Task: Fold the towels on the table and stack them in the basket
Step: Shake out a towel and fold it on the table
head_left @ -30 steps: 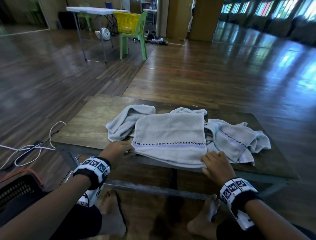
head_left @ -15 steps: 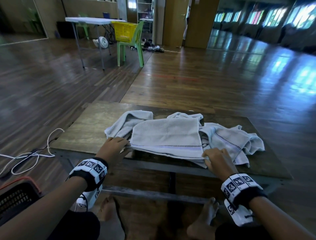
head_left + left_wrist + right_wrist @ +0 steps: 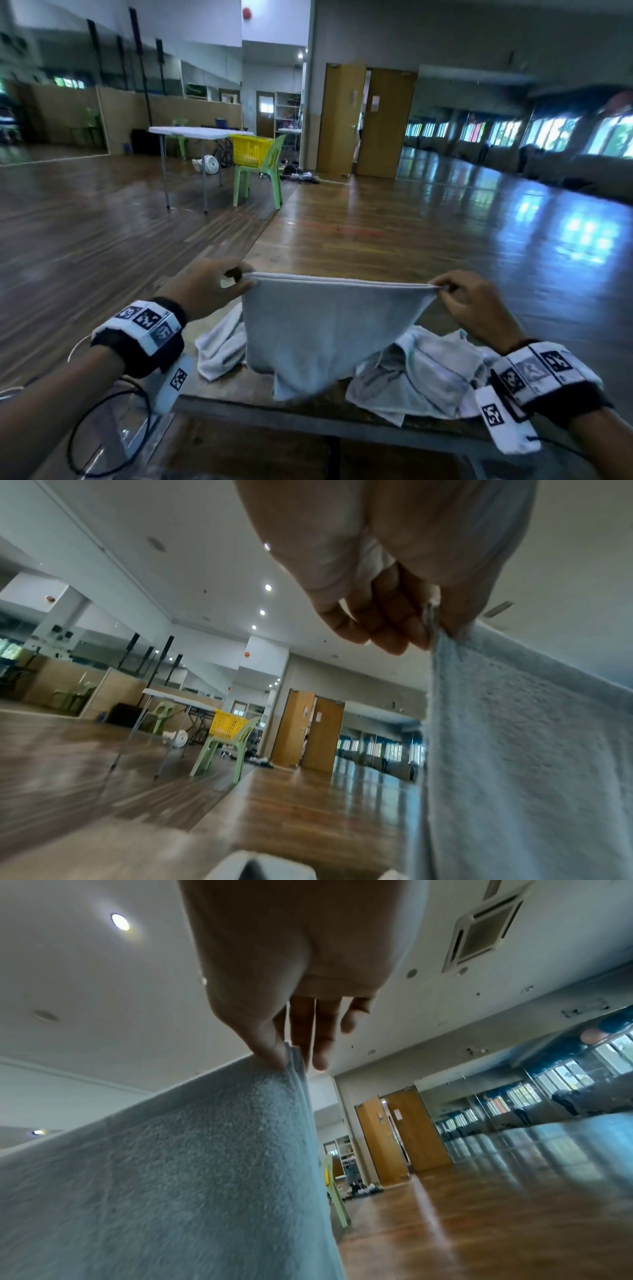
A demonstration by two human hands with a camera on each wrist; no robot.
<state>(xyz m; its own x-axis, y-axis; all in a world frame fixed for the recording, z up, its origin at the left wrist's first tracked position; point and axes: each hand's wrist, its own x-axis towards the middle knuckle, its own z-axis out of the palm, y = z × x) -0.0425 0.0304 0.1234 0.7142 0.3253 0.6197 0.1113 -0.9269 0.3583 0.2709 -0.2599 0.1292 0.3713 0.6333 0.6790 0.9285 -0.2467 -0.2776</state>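
Head view shows my left hand and my right hand each pinching a top corner of a pale grey towel, so it hangs between them as a flat sheet above the table. I hold it up by the corners, I think, so its own weight pulls the creases out and the doubled top edge lines up before the next fold. From the left wrist, my thumb and curled fingers nip the corner, with the cloth dropping straight down beside them; from the right wrist, the thumb and first finger clamp several layers of edge together, which tells me the towel is already folded at least once. Its lower end still brushes the table, near the front edge. Behind and to either side of it lie the other towels: a crumpled one on the right and another on the left, both unfolded as far as I can see. No basket for stacking shows near me now; a yellow one sits on a green chair far across the room, and I cannot say it is the one meant.
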